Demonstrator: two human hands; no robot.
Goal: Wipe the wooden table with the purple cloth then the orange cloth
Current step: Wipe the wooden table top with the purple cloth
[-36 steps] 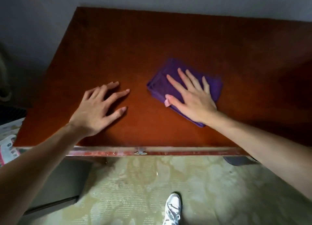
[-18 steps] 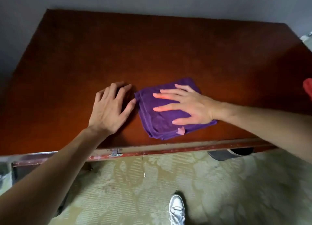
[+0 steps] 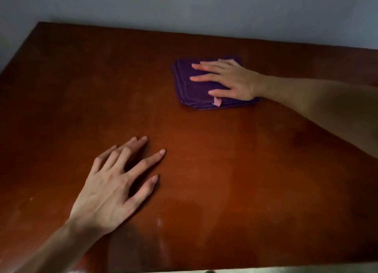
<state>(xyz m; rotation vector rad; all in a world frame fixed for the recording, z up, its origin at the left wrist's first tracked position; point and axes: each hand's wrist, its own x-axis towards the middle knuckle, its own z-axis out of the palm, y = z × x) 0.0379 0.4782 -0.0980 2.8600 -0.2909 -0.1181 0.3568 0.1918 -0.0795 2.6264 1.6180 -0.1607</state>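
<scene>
- your right hand [image 3: 231, 80] lies flat and open on the purple cloth [image 3: 201, 88], fingers spread and pointing toward the left edge of the wooden surface [image 3: 266, 160]; it presses the cloth down rather than gripping it.
- the purple cloth is folded into a thick pad, lying on the far half of the surface, toward its right side, with a small pink tag [image 3: 217, 102] at the cloth's near edge.
- your left hand [image 3: 114, 188] rests open, palm down, on bare wood on the near side of the cloth and to its left, well apart from it; it holds nothing.
- the relation that matters: your right hand is the one on the cloth, and most of the unwiped-looking wood lies to the cloth's left and toward you, so the next stroke, as i judge it, is a pull or sweep in those directions.
- your left hand sits inside that stretch, so a long sweep toward you would run into it unless you lift or shift it.
- the orange cloth is not in view; that half of the task looks not yet begun.
</scene>
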